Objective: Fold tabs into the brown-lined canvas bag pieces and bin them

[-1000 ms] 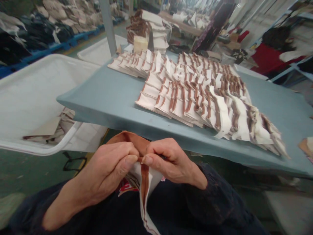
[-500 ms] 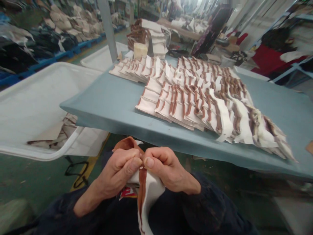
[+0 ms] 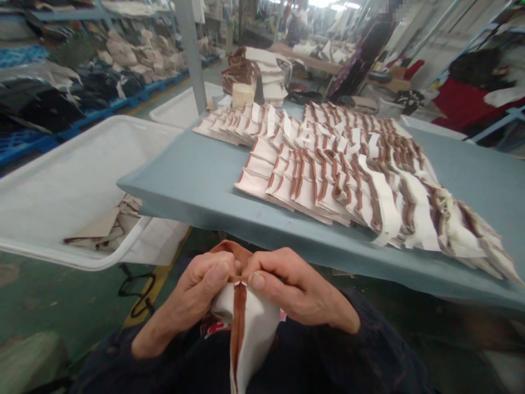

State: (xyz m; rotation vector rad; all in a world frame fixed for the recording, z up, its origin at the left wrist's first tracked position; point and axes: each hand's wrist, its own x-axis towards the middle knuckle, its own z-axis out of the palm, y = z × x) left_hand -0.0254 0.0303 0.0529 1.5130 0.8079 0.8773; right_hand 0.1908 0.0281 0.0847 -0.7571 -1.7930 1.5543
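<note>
Between my hands is a sewn fabric piece (image 3: 259, 317), white on the facing side with a brown strip along its seam and brown material showing behind. My left hand (image 3: 205, 290) pinches its top edge just left of the seam. On the other side of the seam, my right hand (image 3: 293, 287) grips the same edge, thumb stretched along the white face. The lower end hangs down in front of my dark clothing. Beyond my hands, rows of similar white and brown pieces (image 3: 303, 175) lie overlapped on a blue-grey table (image 3: 197, 191), several with white strips on them.
On the left stands a white plastic tub (image 3: 110, 142) with some folded pieces (image 3: 100, 230) inside. A metal post (image 3: 191, 54) rises behind the table's left side. Folded stacks (image 3: 264, 71) sit at the table's far end. A black strap (image 3: 137, 290) lies on the floor.
My hands have spread slightly apart along the piece's top edge, and more of the seam shows between them. My right thumb has straightened. The view has shifted a little.
</note>
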